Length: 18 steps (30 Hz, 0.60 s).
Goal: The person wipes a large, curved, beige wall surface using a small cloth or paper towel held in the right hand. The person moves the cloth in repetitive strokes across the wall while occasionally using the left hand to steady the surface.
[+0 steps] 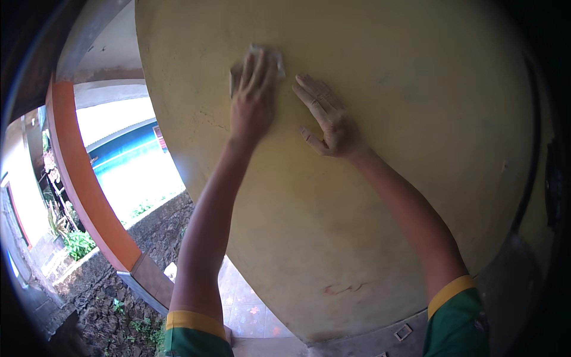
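Note:
A yellowish plastered wall [392, 214] fills most of the view, with fine cracks on its left side and reddish marks low down. My left hand [253, 101] is pressed on it high up left of centre, fingers closed over a small flat greyish pad [273, 59], possibly sandpaper, whose material I cannot make out. A little to the right and lower, my right hand [324, 113] rests against the same wall, fingers stretched out and thumb apart, its fingers coated in pale dust, holding nothing.
At left stand an orange pillar [95, 178], a stone retaining wall [119, 297] with plants and a blue building [131, 160] beyond. A tiled floor [244, 297] shows below the wall's edge. A dark vertical strip [529, 137] runs at far right.

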Each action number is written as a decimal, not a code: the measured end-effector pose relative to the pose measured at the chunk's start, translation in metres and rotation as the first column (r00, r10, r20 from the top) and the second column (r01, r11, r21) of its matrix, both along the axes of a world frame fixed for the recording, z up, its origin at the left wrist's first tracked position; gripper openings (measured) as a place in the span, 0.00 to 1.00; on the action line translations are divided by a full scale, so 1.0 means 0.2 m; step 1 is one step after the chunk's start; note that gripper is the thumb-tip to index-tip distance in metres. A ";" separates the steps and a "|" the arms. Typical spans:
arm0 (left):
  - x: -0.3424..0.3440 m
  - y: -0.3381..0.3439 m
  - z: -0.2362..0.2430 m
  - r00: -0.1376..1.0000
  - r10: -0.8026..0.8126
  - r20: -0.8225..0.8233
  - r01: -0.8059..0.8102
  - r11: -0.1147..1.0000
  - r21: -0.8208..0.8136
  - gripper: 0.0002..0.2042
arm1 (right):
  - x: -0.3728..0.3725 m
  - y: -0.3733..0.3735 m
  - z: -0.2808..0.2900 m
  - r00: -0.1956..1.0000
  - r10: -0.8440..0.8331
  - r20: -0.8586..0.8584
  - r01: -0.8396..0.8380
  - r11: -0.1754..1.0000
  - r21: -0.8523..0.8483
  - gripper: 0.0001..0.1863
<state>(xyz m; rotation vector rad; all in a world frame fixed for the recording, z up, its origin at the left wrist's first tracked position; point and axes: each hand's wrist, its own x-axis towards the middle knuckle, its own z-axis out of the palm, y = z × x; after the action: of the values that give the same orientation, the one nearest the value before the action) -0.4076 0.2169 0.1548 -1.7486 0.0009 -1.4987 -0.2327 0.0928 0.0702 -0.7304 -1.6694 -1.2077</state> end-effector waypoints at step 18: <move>0.55 -0.11 0.19 0.975 0.025 0.221 -0.013 0.998 -0.058 0.24 | 0.83 -0.23 0.08 0.911 -0.409 -0.058 0.413 0.904 0.109 0.45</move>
<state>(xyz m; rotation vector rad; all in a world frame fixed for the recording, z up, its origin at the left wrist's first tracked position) -0.2971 0.1946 0.1922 -1.6106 -0.1740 -1.6868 -0.0676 0.0462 0.0870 -1.0580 -1.4392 -1.5631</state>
